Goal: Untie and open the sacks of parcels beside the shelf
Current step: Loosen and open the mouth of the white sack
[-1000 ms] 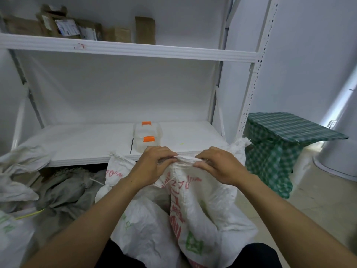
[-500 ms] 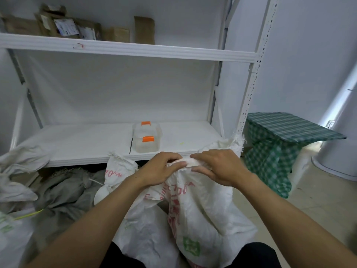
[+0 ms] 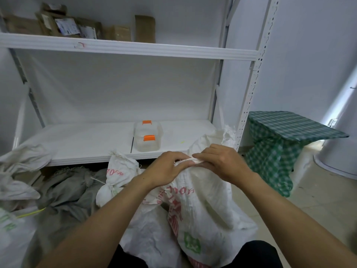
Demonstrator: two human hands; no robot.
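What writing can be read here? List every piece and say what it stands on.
"70", red, then unclear letters: tied sack.
Red print and green emblem on the held sack: creased, unreadable.
Green letters on the left sack: blurred.
Parcel labels on the top shelf: too small.

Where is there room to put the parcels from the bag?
The white lower shelf board is bare left of the clear plastic box with orange latches, with a narrower strip right of it. The green checked cloth-covered table is bare on top too. Crowded: brown cardboard parcels on the top shelf, grey and white tied sacks on the floor left.
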